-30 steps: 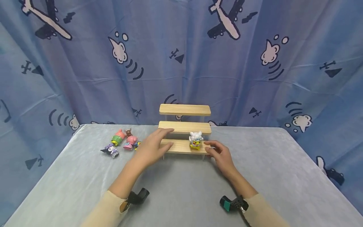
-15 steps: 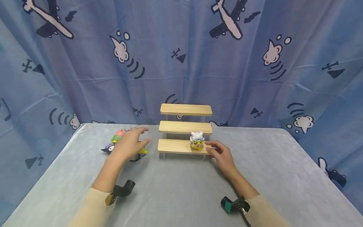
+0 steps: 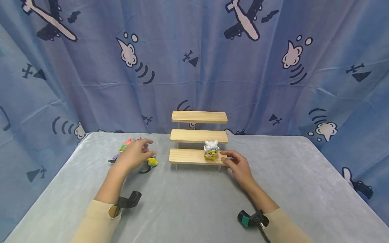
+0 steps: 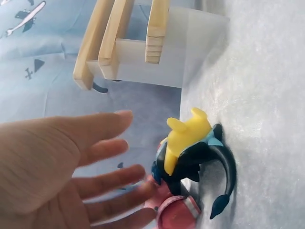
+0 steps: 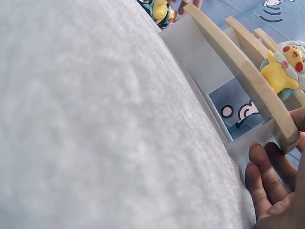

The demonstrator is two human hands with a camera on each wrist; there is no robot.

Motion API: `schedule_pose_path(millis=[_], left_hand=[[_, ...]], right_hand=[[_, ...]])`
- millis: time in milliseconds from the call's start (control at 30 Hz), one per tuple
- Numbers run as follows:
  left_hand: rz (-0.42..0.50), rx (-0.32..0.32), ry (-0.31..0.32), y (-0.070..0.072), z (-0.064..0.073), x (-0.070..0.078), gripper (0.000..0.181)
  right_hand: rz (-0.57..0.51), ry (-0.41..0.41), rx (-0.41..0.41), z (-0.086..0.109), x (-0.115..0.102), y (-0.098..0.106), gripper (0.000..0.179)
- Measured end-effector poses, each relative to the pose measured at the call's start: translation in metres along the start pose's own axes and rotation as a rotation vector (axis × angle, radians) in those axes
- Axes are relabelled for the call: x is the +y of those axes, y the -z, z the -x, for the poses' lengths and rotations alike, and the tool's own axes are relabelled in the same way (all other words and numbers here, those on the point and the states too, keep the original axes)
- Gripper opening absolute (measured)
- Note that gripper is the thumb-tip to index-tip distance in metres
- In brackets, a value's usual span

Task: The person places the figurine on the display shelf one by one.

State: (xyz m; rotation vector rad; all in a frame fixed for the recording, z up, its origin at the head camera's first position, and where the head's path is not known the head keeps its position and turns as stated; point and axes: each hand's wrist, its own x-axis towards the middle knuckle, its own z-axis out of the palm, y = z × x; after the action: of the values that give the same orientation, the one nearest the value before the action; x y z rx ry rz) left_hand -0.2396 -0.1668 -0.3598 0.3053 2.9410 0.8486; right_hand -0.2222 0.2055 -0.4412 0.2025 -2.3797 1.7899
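My left hand (image 3: 135,155) hovers over a cluster of toy figurines, fingers spread and holding nothing. Nearest to it is a yellow figurine with a dark body and a curved black tail (image 4: 188,138), lying on the tabletop. Against that one rests a pink figurine (image 4: 178,214), partly hidden by my fingers. My right hand (image 3: 240,170) grips the right end of the lowest board of a three-tier wooden display shelf (image 3: 188,156), some fingers below the board by its clear side panel. On that board a yellow figurine in a white hood (image 3: 211,150) stands upright near the right end.
Left of my left hand, a green figurine with an orange-pink head (image 3: 124,147) and a purple-and-black one (image 3: 113,158) are partly covered. The grey cloth-covered table (image 3: 194,202) ends at a blue curtain (image 3: 194,67) with an airplane print.
My left hand has moved left, away from the shelf, to the figurine cluster. My right hand stays at the shelf's end, and the hooded figurine keeps its place.
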Motion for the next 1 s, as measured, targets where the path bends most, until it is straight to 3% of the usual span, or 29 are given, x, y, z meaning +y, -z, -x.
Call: schedule_pose_path(millis=[467, 800, 1000], left_hand=[[-0.100, 0.019, -0.005, -0.011, -0.002, -0.002, 0.054], [-0.016, 0.031, -0.076, -0.014, -0.004, -0.004, 0.055], [0.081, 0.030, -0.070, -0.018, -0.008, -0.007, 0.054]], right_hand=[[0.002, 0.006, 0.000, 0.003, -0.001, 0.001, 0.028], [-0.003, 0.009, -0.003, 0.002, 0.000, 0.000, 0.027], [0.000, 0.013, -0.002, 0.001, 0.000, 0.000, 0.028]])
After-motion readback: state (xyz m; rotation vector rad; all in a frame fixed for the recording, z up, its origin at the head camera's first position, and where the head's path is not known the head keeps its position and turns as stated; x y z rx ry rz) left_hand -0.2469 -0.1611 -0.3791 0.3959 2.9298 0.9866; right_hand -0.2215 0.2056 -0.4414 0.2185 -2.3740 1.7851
